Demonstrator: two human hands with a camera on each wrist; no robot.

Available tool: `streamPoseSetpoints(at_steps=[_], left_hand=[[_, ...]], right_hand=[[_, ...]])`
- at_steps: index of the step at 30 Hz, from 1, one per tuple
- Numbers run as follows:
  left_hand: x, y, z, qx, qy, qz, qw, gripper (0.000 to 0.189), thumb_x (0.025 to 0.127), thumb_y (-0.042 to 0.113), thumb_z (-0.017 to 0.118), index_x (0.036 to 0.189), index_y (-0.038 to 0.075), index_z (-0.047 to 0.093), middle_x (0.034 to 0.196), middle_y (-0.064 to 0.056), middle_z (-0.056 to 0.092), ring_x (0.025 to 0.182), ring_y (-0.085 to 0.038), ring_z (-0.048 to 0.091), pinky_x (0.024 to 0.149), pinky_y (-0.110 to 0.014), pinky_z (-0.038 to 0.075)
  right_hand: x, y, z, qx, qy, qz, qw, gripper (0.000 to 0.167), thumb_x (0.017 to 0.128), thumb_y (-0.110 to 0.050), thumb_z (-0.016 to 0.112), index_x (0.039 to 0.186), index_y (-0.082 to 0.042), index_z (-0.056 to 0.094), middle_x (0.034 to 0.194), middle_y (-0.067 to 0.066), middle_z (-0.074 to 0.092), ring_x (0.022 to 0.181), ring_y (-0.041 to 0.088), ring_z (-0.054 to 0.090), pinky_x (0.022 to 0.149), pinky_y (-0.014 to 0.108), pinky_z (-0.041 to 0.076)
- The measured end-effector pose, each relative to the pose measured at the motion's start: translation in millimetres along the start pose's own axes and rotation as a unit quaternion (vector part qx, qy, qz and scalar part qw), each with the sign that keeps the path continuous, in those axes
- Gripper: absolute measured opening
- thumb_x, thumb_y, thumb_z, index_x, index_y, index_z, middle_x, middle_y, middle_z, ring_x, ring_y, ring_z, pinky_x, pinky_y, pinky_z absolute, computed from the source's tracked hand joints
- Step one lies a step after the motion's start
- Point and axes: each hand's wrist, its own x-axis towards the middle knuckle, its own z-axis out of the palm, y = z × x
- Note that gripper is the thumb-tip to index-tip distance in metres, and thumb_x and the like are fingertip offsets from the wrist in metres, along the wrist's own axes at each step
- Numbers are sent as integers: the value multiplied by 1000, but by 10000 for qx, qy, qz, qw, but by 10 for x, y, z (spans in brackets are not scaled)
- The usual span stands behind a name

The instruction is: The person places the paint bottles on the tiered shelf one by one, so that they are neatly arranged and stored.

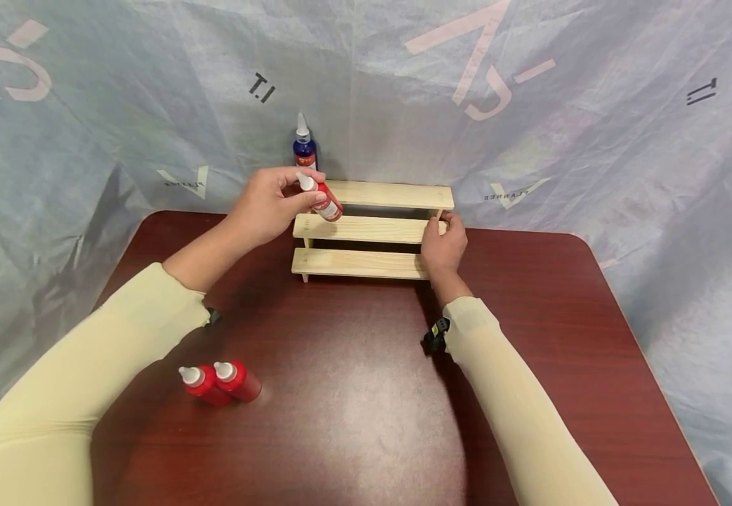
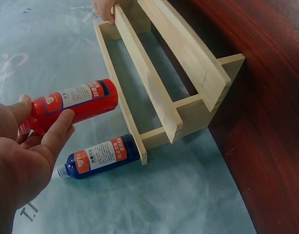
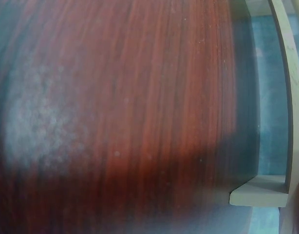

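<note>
My left hand pinches a red squeeze bottle with a white pointed nozzle, tilted in the air above the left part of a three-tier wooden shelf. A printed label shows on the bottle's side in the left wrist view. On the top tier's left end stands a blue squeeze bottle, partly hidden behind my left hand in the head view. My right hand grips the shelf's right end, thumb near the middle tier. In the right wrist view, only part of the shelf appears along the right edge.
Two more red bottles stand side by side on the dark red-brown table, near the left forearm. A grey printed sheet hangs behind the shelf and around the table's sides.
</note>
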Motion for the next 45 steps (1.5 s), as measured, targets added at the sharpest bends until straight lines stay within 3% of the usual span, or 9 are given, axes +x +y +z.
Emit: streamPoseSetpoints(at_steps=[8,18,24,31,35,39,45], left_hand=[[74,-14,80,220,178,109,9995,31,98,18,78,127,7,76,123,-13,76,83,-9,62,68,-15,51],[136,-21,132,165,429,367,9983,30,96,14,79,125,5,75,119,-14,76,81,-10,57,65,-16,45],[168,-46,174,61,484,330,9983,31,96,13,79,124,3,75,131,-10,75,84,-10,59,66,-16,45],[218,-48,217,36,342,260,9991,31,98,14,77,127,4,73,139,-8,71,101,-14,68,76,-15,50],[264,-40,219,76,227,151,9996,31,99,15,75,129,5,72,134,-11,72,109,-18,68,81,-17,53],[329,-13,211,256,120,102,9995,30,101,19,72,129,7,71,125,-11,73,109,-18,68,82,-22,52],[395,45,214,693,-75,28,9976,30,103,23,70,130,10,70,124,-9,73,111,-18,67,88,-30,55]], right_hand=[[6,0,-2,-29,27,6,10000,32,103,-21,59,125,1,67,132,21,69,130,35,62,113,45,48],[5,-18,-2,-14,31,28,10000,32,103,-21,59,125,1,67,133,21,69,130,35,62,113,45,48],[0,-3,10,-5,5,11,10000,32,103,-21,59,125,1,67,133,21,69,130,35,62,113,45,48],[-18,-13,9,2,-28,52,10000,32,103,-21,58,125,1,67,133,21,69,131,35,62,113,45,48],[-19,-12,17,-9,-63,90,9999,32,104,-22,58,125,0,67,134,20,68,132,34,61,114,45,48],[-21,-23,11,30,-48,59,10000,32,103,-21,58,125,0,67,133,20,69,131,35,61,113,45,48],[-12,-24,-9,49,-75,92,9999,32,103,-21,58,126,0,67,134,21,68,131,34,61,113,45,48]])
